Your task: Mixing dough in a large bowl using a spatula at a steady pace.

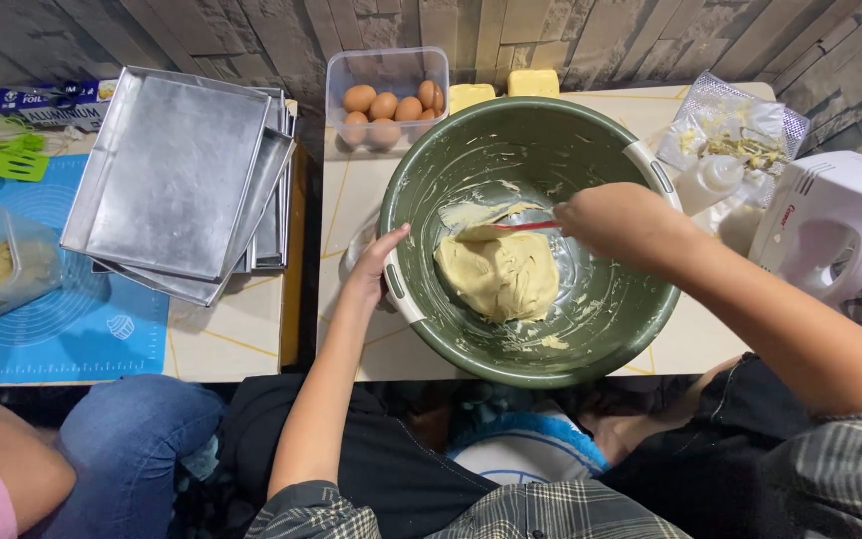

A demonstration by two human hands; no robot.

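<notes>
The left hand (376, 268) gripped the bowl (591, 339) rim. The right hand (606, 218) closed, seemingly fully, on a spatula (511, 228), dough (499, 274) just below it.

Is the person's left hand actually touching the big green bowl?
Touching. The head view shows the left hand gripping the green bowl's rim, thumb hooked over its edge.

Spatula (511, 228) handle hidden in right hand (606, 220)

Bowl (591, 339): holds dough (501, 274), spatula (496, 228).
Eggs (391, 105): behind bowl, in tub (386, 65).
Trays (177, 175): left.
Mixer (830, 220): right.
</notes>
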